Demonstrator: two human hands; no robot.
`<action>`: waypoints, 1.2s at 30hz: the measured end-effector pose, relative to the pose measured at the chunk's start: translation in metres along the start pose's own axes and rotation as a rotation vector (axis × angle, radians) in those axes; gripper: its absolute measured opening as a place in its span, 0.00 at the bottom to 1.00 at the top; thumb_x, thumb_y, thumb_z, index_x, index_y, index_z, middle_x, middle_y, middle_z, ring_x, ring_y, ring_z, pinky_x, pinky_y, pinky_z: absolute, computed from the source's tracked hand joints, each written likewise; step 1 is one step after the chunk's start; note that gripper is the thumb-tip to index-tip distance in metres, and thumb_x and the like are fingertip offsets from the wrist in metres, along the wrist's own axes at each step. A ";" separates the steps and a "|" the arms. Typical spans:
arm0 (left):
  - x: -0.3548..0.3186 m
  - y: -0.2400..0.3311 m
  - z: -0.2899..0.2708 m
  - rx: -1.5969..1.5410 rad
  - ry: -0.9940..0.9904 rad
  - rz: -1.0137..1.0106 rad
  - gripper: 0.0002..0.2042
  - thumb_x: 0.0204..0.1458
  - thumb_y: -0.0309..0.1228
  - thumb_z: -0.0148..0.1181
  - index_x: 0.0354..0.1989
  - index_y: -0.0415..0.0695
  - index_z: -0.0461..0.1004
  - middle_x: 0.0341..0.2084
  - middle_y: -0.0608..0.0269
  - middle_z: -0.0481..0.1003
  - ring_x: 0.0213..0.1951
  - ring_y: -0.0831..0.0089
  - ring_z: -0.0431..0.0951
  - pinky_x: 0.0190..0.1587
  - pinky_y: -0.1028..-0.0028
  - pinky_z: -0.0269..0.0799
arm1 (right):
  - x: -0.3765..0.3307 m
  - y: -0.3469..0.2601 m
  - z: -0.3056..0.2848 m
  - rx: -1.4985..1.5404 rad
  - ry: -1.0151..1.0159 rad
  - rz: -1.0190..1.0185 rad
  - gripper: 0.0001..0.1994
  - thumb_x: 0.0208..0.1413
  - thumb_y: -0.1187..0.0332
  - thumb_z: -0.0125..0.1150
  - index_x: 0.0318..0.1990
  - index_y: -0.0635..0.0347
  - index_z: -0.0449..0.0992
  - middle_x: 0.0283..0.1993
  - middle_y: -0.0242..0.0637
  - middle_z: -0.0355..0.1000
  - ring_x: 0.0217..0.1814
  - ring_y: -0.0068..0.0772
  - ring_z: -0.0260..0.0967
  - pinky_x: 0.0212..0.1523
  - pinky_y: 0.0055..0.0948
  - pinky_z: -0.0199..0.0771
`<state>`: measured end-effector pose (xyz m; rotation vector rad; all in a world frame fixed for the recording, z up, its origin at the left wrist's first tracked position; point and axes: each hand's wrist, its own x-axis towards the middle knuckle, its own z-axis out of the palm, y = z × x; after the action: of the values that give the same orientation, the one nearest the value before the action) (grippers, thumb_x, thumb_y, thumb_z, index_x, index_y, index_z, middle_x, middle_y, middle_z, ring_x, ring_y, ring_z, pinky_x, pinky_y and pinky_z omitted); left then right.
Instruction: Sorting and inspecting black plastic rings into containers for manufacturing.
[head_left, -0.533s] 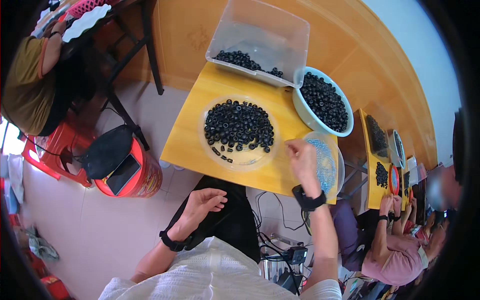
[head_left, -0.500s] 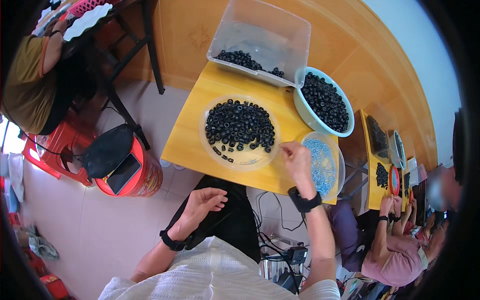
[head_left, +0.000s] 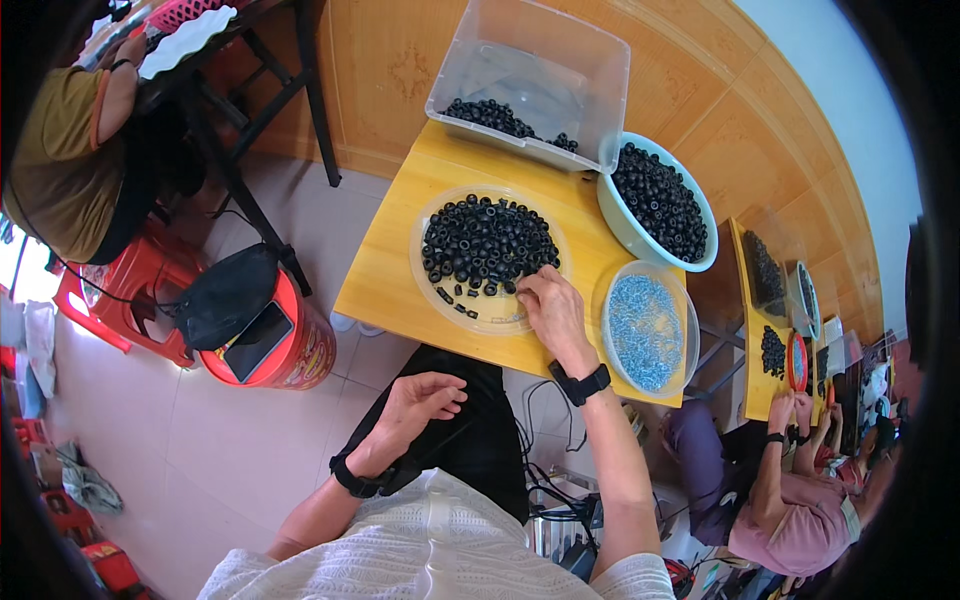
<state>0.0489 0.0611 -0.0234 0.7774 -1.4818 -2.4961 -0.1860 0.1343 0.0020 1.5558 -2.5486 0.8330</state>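
My right hand [head_left: 555, 315] is over the near right side of a round clear tray [head_left: 495, 312], thumb and fingertips pinched together low by the black pieces. Whatever those fingertips hold is too small to make out. A heap of small black ring-shaped parts [head_left: 480, 240] fills much of the tray, with a few strays at its near left. My left hand [head_left: 420, 408] hovers above my lap, off the table's front edge, its fingers curled against the thumb; anything inside is hidden. Small bluish metal pieces [head_left: 643, 330] lie in a clear round dish [head_left: 690, 350] right of my right hand.
Behind the tray, a clear plastic bin [head_left: 540, 80] and a pale blue basin [head_left: 608, 205] hold more black parts on the yellow table [head_left: 380, 285]. At left stands a red bucket [head_left: 312, 355] with a phone [head_left: 258, 342] on top. Other people work at both sides.
My right hand has moved left from beside the dish of bluish pieces to the tray of black parts. My left hand keeps its curled pose. The whole view has shifted slightly.
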 end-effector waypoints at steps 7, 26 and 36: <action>0.001 -0.004 -0.001 -0.007 0.007 -0.013 0.10 0.54 0.27 0.53 0.42 0.37 0.73 0.31 0.61 0.76 0.31 0.79 0.74 0.36 0.81 0.71 | 0.004 -0.019 0.002 0.095 -0.003 0.108 0.11 0.40 0.78 0.58 0.35 0.62 0.74 0.32 0.41 0.69 0.34 0.46 0.69 0.34 0.39 0.69; 0.007 0.003 -0.002 -0.248 0.030 0.106 0.12 0.56 0.27 0.50 0.46 0.36 0.69 0.36 0.59 0.75 0.36 0.74 0.76 0.41 0.75 0.74 | -0.049 -0.080 -0.007 0.693 -0.194 0.149 0.10 0.43 0.77 0.62 0.35 0.63 0.75 0.27 0.34 0.69 0.30 0.24 0.68 0.28 0.21 0.67; 0.008 -0.004 -0.018 -0.419 -0.077 0.119 0.09 0.51 0.23 0.55 0.41 0.40 0.72 0.36 0.60 0.75 0.36 0.76 0.76 0.41 0.77 0.75 | -0.056 -0.088 -0.007 0.713 -0.210 0.132 0.12 0.41 0.79 0.63 0.37 0.64 0.74 0.30 0.37 0.68 0.25 0.26 0.68 0.28 0.22 0.68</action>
<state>0.0515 0.0459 -0.0364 0.5080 -0.9352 -2.6328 -0.0859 0.1525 0.0282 1.6971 -2.6711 1.8408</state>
